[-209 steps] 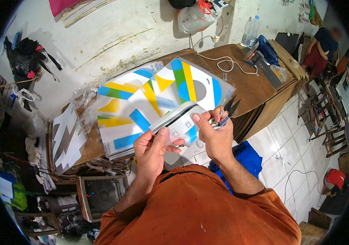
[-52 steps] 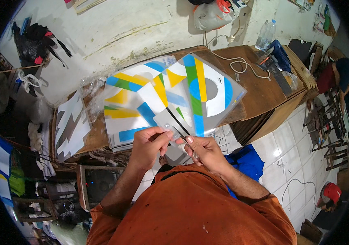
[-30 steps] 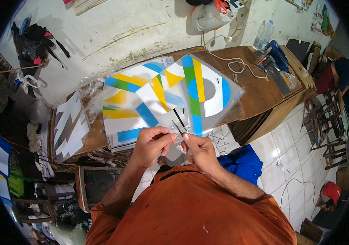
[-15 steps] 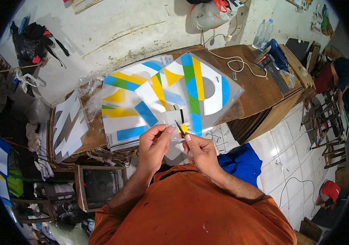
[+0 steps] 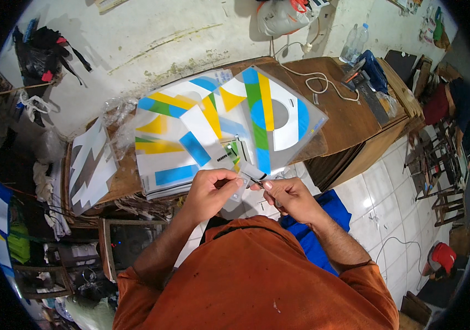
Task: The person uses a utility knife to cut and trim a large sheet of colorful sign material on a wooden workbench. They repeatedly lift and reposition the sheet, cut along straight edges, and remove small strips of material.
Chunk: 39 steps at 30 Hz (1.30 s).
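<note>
Both my hands pinch a small clear strip (image 5: 244, 184) at the desk's (image 5: 356, 118) near edge: left hand (image 5: 213, 192), right hand (image 5: 287, 198) (tool unclear); sheets (image 5: 218, 126) lie stacked, strip work unfinished.

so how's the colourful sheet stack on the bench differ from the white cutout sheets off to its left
The colourful sheet stack carries blue, yellow and green shapes; the white cutout sheets are plain white with dark gaps. The colourful stack is much larger and lies mid-bench, just above the left hand and right hand; the white sheets lie at the bench's left end, far from both hands. Both lie flat on the wooden bench.
</note>
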Motion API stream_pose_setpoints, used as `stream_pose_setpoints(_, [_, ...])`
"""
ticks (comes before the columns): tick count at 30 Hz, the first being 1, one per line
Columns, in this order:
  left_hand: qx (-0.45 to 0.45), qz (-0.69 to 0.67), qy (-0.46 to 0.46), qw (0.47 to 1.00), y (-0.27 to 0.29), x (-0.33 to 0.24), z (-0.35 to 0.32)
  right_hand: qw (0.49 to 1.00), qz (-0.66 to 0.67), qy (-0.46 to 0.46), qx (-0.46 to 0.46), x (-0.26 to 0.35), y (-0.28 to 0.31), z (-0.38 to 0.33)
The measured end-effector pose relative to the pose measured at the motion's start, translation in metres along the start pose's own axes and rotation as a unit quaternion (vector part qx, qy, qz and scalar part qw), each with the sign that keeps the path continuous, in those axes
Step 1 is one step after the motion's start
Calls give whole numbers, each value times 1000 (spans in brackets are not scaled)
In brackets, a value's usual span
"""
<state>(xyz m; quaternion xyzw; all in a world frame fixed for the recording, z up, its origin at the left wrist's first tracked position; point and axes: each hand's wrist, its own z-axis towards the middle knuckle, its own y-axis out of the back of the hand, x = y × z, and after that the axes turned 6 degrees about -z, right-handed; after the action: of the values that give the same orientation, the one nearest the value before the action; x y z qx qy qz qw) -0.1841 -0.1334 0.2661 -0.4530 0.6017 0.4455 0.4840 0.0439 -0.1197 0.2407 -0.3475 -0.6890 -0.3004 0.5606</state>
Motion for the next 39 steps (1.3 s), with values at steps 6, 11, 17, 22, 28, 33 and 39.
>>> stream_pose_setpoints(6, [60, -14, 45, 997, -4, 9, 12, 999, -22, -33, 9, -7, 17, -8])
stream_pose_setpoints(11, [81, -51, 101, 990, -11, 13, 19, 998, -27, -48, 8, -12, 25, -14])
stream_pose_setpoints(17, [79, -92, 122, 985, -22, 15, 25, 997, 20, -74, -10, -18, 26, -23])
stream_pose_setpoints(22, [97, -99, 127, 982, -28, 18, 27, 996, 44, -73, -20, -23, 26, -28])
stream_pose_setpoints(28, [105, -143, 158, 971, -36, 32, 30, 993, 62, -95, -44, -35, 24, -34])
stream_pose_setpoints(33, [134, -165, 204, 955, -45, 56, 34, 990, 45, -109, -82, -53, 20, -48])
stream_pose_setpoints(39, [224, -192, 294, 909, -65, 89, 38, 974, 90, -187, -94, -81, 17, -74])
